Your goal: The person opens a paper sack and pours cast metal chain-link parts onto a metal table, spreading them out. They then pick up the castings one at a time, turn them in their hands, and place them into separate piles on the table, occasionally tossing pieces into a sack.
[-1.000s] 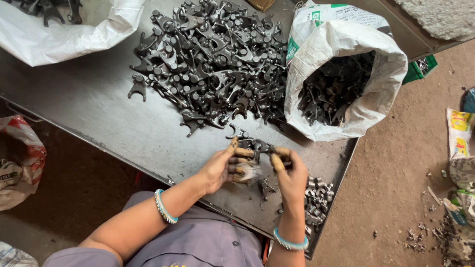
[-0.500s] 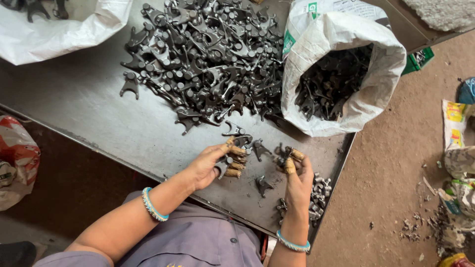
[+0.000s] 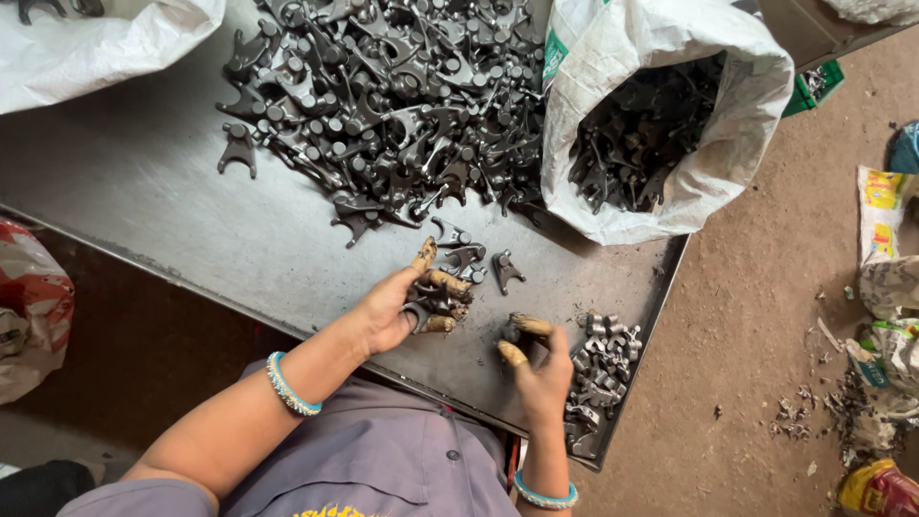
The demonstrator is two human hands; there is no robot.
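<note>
1. My left hand grips a few dark forked metal parts, fingers curled shut around them.
2. My right hand pinches one small part at the table's five-o'clock corner.
3. Sorting step, I judge; next needs a clean release onto the small heap.

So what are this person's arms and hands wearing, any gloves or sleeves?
No full gloves. The left hand and right hand are bare apart from tan, grimy covers on the fingertips. Each wrist carries a light blue beaded bangle: one on the left wrist, one on the right wrist. The forearms are uncovered; the greyish-purple shirt has short sleeves.
</note>
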